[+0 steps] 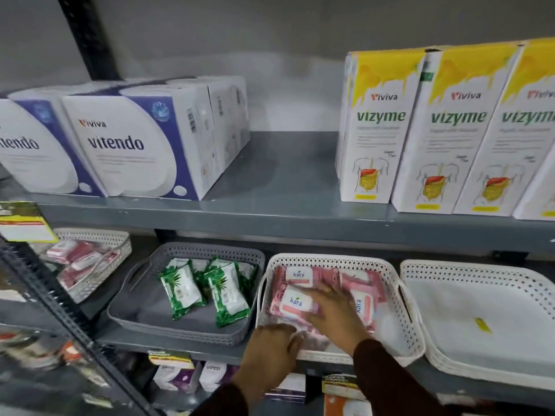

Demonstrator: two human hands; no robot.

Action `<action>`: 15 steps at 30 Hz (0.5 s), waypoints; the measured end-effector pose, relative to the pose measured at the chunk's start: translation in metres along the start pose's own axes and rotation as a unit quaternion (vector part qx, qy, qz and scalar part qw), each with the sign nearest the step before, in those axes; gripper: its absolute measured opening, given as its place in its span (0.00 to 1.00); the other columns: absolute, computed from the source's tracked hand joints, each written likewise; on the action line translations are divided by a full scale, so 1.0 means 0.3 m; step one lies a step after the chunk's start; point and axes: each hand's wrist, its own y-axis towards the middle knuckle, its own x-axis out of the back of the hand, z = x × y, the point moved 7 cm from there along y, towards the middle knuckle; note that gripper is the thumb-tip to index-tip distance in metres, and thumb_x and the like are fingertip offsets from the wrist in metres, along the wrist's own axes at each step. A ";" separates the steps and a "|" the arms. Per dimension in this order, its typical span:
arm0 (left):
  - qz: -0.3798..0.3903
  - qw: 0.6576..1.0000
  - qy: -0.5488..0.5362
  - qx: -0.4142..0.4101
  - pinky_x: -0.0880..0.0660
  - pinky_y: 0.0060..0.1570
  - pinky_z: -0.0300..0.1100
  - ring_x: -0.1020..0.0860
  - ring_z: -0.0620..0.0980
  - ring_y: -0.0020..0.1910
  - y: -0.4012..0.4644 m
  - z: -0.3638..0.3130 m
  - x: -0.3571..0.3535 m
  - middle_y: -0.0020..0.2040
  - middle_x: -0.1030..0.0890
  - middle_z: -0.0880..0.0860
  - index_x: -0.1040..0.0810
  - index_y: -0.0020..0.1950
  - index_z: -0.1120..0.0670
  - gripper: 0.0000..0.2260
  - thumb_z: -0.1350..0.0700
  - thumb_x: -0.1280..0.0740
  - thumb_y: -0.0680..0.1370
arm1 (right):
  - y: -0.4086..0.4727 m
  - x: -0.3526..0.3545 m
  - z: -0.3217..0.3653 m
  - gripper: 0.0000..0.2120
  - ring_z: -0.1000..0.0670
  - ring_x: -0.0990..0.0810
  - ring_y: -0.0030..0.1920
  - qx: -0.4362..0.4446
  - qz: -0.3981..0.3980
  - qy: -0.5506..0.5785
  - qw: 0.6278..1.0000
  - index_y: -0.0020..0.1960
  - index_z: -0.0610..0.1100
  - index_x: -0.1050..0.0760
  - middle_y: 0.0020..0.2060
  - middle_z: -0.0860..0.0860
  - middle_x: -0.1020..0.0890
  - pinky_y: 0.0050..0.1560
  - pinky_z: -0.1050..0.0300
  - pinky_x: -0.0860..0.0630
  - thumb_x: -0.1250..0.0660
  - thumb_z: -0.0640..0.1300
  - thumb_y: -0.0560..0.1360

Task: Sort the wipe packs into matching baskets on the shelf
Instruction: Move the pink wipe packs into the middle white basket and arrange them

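Sorting appears nearly complete: pink packs [295, 301] fill the white basket [399, 310], green packs [180, 288] the grey basket [132, 295]; right hand [336, 313] lies flat on pink packs, left hand [270, 346] grips the basket's front rim.

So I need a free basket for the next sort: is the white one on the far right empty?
Nearly empty: the far-right white basket shows a bare floor with only a small yellow scrap, no wipe packs.
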 end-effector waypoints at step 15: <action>0.095 0.993 0.060 -0.045 0.36 0.71 0.53 0.43 0.58 0.76 0.223 0.035 -0.112 0.78 0.41 0.53 0.38 0.77 0.50 0.24 0.53 0.36 0.82 | -0.147 0.173 -0.293 0.31 0.52 0.23 0.62 -0.180 0.011 0.072 0.981 0.66 0.55 0.23 0.67 0.55 0.22 0.62 0.53 0.23 0.21 0.41 0.65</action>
